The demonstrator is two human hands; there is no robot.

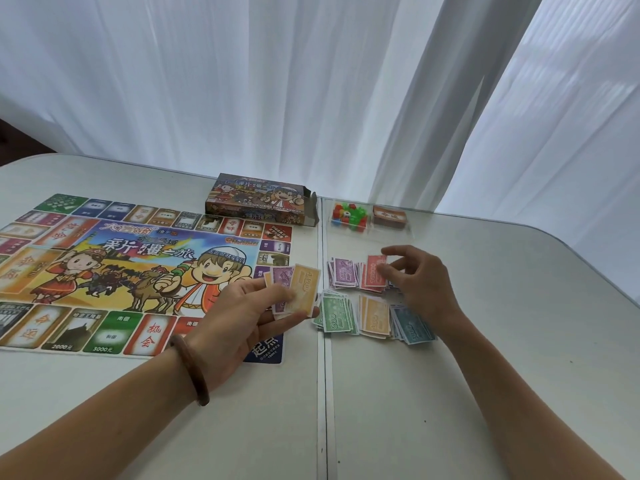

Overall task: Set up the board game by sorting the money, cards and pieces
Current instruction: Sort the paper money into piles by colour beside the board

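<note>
Sorted just right of the board (138,268): purple pile (341,273), red pile (371,285), green pile (335,314), orange pile (375,317), blue pile (412,324). Pinched by right hand (417,277) over red pile: one red note (375,264). Gripped, fanned, in left hand (247,308): mixed notes (294,287). Farther back on table (485,341): pieces (349,214), card deck (389,216), open box (259,199).

Orange note (304,289) reads 100, red note (375,271) 10000, green pile (335,315) 500.
</note>
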